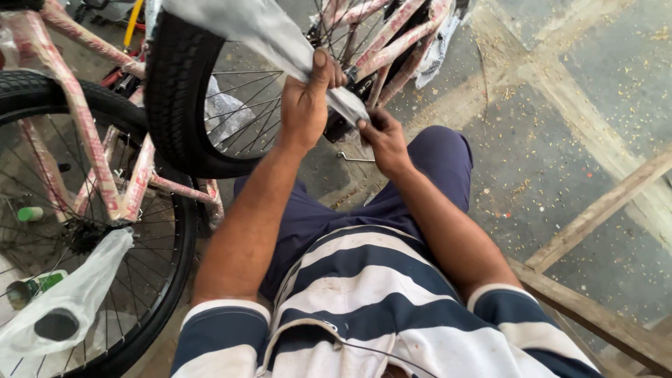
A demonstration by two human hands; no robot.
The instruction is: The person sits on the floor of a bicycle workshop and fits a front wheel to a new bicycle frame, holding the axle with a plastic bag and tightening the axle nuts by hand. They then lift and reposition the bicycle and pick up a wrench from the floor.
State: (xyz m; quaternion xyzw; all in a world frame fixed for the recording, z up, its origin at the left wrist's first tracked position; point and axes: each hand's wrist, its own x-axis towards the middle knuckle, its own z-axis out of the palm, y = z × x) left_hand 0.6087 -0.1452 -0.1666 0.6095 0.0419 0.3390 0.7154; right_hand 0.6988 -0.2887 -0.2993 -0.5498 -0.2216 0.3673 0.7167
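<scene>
Navy-and-white striped short-sleeved shirt (364, 294), dark blue trousers (434, 157), bare forearms

Plastic wrap (280, 38) in left hand (308, 105) and right hand (381, 140): thin, translucent, crinkled, slightly glossy. Tyre (175, 91): black rubber, matt, knobbly tread. Spokes (245, 105): thin shiny metal. Bike frame (84, 119): wound in pink-white wrapping, creased. Shirt (364, 294): striped cloth, soft, stained. Floor (560, 140): rough grey concrete, gritty. Planks (602, 206): bare worn wood.

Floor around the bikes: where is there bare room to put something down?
Bare concrete floor lies to the right, between the knee and the wooden planks. The left is crowded: two wheels, wrapped frame tubes, and both hands on plastic wrap.
</scene>
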